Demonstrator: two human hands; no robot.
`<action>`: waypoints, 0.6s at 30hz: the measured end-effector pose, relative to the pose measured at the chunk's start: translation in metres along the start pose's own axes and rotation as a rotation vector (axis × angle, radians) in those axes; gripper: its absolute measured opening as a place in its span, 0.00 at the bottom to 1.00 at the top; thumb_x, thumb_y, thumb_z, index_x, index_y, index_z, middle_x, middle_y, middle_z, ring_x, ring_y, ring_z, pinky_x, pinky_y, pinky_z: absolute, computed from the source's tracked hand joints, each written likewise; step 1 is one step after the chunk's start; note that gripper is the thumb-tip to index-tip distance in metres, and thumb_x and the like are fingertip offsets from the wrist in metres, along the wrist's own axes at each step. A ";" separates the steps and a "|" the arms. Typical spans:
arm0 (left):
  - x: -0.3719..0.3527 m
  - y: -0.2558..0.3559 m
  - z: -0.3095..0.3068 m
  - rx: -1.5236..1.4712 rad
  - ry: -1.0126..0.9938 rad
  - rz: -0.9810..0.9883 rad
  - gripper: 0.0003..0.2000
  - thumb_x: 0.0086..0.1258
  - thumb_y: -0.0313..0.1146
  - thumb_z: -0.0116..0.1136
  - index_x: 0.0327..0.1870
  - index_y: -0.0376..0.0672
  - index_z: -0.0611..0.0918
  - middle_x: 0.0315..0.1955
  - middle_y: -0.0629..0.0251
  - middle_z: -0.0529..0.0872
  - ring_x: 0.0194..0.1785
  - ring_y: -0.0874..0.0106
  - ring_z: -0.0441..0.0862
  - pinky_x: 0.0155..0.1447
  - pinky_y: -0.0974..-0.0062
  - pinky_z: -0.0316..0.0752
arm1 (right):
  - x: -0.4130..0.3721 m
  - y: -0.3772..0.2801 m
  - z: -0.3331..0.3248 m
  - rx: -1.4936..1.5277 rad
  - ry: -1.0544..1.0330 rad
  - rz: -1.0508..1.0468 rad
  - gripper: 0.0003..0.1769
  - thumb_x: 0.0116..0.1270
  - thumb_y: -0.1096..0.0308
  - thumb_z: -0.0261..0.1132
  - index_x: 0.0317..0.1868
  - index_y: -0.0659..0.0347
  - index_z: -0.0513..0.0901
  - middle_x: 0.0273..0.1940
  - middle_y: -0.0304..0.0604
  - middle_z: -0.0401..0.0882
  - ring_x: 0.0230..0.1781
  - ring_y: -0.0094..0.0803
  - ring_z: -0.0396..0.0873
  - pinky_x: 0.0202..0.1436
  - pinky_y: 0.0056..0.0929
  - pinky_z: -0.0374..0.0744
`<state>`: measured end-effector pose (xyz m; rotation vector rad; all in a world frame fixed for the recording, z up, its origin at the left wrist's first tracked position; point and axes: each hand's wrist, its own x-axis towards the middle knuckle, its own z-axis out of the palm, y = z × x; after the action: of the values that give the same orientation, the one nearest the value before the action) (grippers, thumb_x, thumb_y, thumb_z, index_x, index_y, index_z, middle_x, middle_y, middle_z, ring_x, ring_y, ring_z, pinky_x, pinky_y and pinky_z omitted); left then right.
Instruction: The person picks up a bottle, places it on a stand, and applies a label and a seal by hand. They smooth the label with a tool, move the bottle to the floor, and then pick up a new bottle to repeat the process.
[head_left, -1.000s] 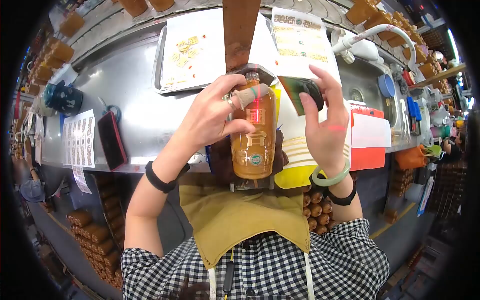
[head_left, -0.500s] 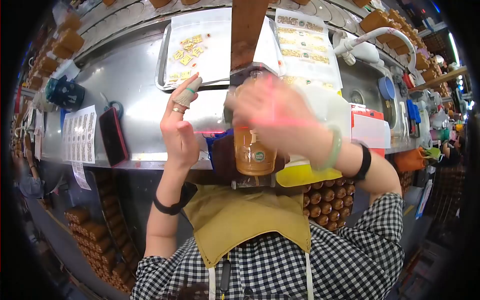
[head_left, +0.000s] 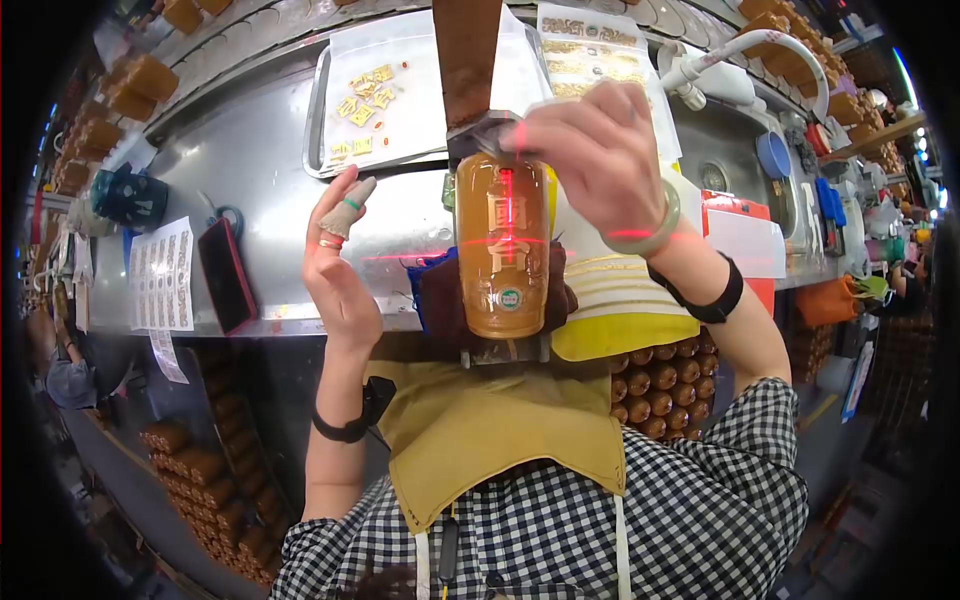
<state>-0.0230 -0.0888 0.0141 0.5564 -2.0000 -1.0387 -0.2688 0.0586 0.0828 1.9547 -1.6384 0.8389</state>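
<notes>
A brown bottle (head_left: 503,270) with raised gold characters and a small round green-and-white sticker lies on a dark cloth (head_left: 450,305), its neck towards a wooden post (head_left: 467,60). Red laser lines cross on it. My right hand (head_left: 600,150) is at the neck end with fingers bent together; what they hold, if anything, is too blurred to make out. My left hand (head_left: 340,265) is raised left of the bottle, empty, its fingers apart, with covers on some fingertips. Behind, a tray (head_left: 316,110) bears white sheets with gold character pieces (head_left: 368,95).
Sheets of gold stickers (head_left: 595,60) lie behind right. A phone (head_left: 227,275), a printed sheet (head_left: 162,270) and a dark green container (head_left: 130,198) stand or lie left. At right are a white faucet (head_left: 755,45), a blue bowl (head_left: 772,153) and yellow material (head_left: 625,340).
My right hand has moved back and right, off the bottle's body, uncovering the raised characters. My left hand has shifted slightly left and down.
</notes>
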 end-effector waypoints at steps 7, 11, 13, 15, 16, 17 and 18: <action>-0.012 0.004 0.007 -0.039 -0.065 -0.066 0.49 0.78 0.74 0.19 0.68 0.35 0.80 0.69 0.48 0.78 0.71 0.56 0.77 0.69 0.58 0.76 | -0.053 -0.047 0.014 0.501 -0.016 0.086 0.20 0.59 0.74 0.76 0.52 0.51 0.87 0.43 0.38 0.90 0.35 0.34 0.80 0.45 0.35 0.76; -0.022 0.014 0.023 -0.089 -0.113 0.044 0.45 0.82 0.69 0.25 0.66 0.32 0.80 0.71 0.45 0.76 0.68 0.55 0.79 0.70 0.58 0.74 | -0.042 0.004 0.015 -0.068 0.226 0.304 0.15 0.59 0.76 0.74 0.46 0.54 0.86 0.42 0.36 0.88 0.42 0.37 0.82 0.51 0.37 0.75; -0.020 0.037 0.028 -0.079 -0.149 0.027 0.43 0.78 0.73 0.31 0.66 0.41 0.83 0.74 0.45 0.72 0.71 0.49 0.75 0.74 0.52 0.69 | -0.040 0.003 0.010 -0.007 0.286 0.357 0.15 0.59 0.77 0.75 0.47 0.56 0.86 0.42 0.38 0.88 0.42 0.37 0.82 0.50 0.36 0.76; -0.016 0.046 0.032 0.403 -0.414 0.420 0.43 0.71 0.79 0.36 0.64 0.52 0.86 0.77 0.45 0.68 0.75 0.44 0.67 0.78 0.47 0.64 | -0.039 -0.002 0.004 0.053 0.343 0.412 0.15 0.60 0.78 0.75 0.47 0.58 0.85 0.42 0.39 0.87 0.42 0.37 0.81 0.50 0.34 0.78; -0.017 0.047 0.034 0.402 -0.414 0.420 0.43 0.71 0.79 0.36 0.64 0.52 0.86 0.77 0.45 0.68 0.75 0.44 0.67 0.78 0.47 0.64 | -0.040 -0.008 0.001 0.134 0.335 0.493 0.14 0.61 0.79 0.74 0.47 0.59 0.85 0.41 0.41 0.87 0.41 0.36 0.82 0.49 0.33 0.79; -0.018 0.047 0.035 0.383 -0.481 0.455 0.43 0.69 0.80 0.37 0.64 0.55 0.86 0.78 0.45 0.66 0.77 0.42 0.64 0.78 0.46 0.62 | -0.041 -0.014 -0.002 0.215 0.325 0.573 0.13 0.63 0.80 0.73 0.47 0.61 0.84 0.41 0.42 0.87 0.41 0.36 0.82 0.48 0.31 0.81; -0.019 0.047 0.035 0.363 -0.548 0.489 0.43 0.66 0.81 0.38 0.64 0.57 0.87 0.79 0.46 0.65 0.79 0.41 0.60 0.79 0.45 0.60 | -0.043 -0.018 -0.005 0.215 0.323 0.576 0.13 0.63 0.80 0.73 0.47 0.61 0.84 0.41 0.42 0.87 0.41 0.36 0.82 0.48 0.31 0.81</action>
<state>-0.0414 -0.0329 0.0321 -0.0705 -2.6515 -0.5570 -0.2566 0.0956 0.0565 1.3675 -1.9896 1.5111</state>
